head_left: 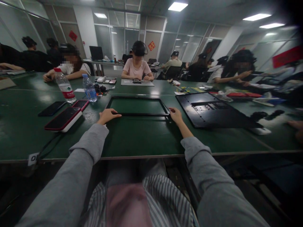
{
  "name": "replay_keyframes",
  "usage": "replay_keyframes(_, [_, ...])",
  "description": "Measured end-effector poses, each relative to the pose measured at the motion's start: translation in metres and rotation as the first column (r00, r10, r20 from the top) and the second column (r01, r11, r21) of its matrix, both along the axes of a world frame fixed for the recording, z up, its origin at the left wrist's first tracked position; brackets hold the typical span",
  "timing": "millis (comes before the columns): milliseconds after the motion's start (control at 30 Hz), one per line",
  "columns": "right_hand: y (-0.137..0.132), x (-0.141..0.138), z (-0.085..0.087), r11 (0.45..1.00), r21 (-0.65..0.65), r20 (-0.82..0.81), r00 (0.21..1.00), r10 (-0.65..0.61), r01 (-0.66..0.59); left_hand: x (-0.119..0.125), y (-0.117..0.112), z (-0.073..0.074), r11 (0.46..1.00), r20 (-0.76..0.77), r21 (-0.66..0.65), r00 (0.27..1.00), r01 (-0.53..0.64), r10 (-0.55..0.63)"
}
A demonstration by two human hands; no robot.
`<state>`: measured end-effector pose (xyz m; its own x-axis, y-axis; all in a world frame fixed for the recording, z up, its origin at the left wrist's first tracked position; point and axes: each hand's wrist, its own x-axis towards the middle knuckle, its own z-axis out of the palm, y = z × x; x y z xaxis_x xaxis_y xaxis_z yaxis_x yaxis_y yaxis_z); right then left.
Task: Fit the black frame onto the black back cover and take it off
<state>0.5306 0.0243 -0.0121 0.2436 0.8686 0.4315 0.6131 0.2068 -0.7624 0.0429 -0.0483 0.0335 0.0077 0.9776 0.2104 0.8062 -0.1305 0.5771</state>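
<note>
A thin black rectangular frame (144, 114), like a monitor bezel, lies on the green table in front of me, and the tabletop shows through its opening. My left hand (109, 116) grips its near left corner, thumb along the near edge. At the near right corner, the fingers of my right hand (175, 116) are pinched on the frame; a thin dark strip slants down the right side to those fingertips. To the right lies a large black panel (201, 116), like a monitor's back cover, with a recessed middle holding metal parts.
On the left are a red-capped bottle (65, 90), a blue-capped bottle (89, 91), a dark phone (52, 108) and a red-edged phone (63, 118) on a white block. A person (136, 67) works across the green table (142, 142). Plastic bags (243, 94) lie at right.
</note>
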Motion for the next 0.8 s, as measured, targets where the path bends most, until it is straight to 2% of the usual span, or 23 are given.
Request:
replay_keyframes(100, [0.003, 0.001, 0.001, 1.000, 0.019, -0.071, 0.997, -0.024, 0.025, 0.002, -0.001, 0.004, 0.999, 0.000, -0.044, 1.000, -0.029, 0.029])
replay_keyframes(200, [0.005, 0.003, 0.001, 1.000, 0.018, -0.121, 0.993, 0.008, -0.006, 0.002, 0.002, 0.003, 0.995, 0.009, -0.087, 0.998, -0.058, 0.059])
replay_keyframes(400, [0.000, 0.002, 0.008, 1.000, -0.010, -0.066, 0.998, 0.014, -0.015, 0.002, 0.003, 0.002, 0.999, 0.142, -0.007, 0.989, -0.033, 0.034])
replay_keyframes(467, [-0.004, 0.004, 0.016, 1.000, -0.001, -0.104, 0.995, 0.003, -0.003, 0.003, 0.002, 0.002, 0.998, 0.199, 0.044, 0.980, -0.033, 0.023])
replay_keyframes(533, [-0.008, 0.010, 0.027, 0.999, 0.031, -0.221, 0.975, -0.032, 0.040, 0.002, 0.002, 0.002, 0.996, 0.258, 0.083, 0.966, -0.040, 0.017])
replay_keyframes(633, [-0.020, 0.027, 0.048, 0.982, 0.073, -0.405, 0.905, -0.128, 0.172, -0.001, 0.007, -0.002, 0.994, 0.324, 0.089, 0.945, -0.067, 0.035])
replay_keyframes(733, [-0.036, 0.044, 0.066, 0.960, 0.051, -0.401, 0.886, -0.234, 0.276, -0.007, 0.016, -0.008, 0.991, 0.373, 0.070, 0.925, -0.110, 0.076])
replay_keyframes(800, [-0.048, 0.051, 0.074, 0.959, 0.054, -0.327, 0.912, -0.248, 0.280, -0.009, 0.020, -0.010, 0.990, 0.414, 0.056, 0.905, -0.132, 0.097])
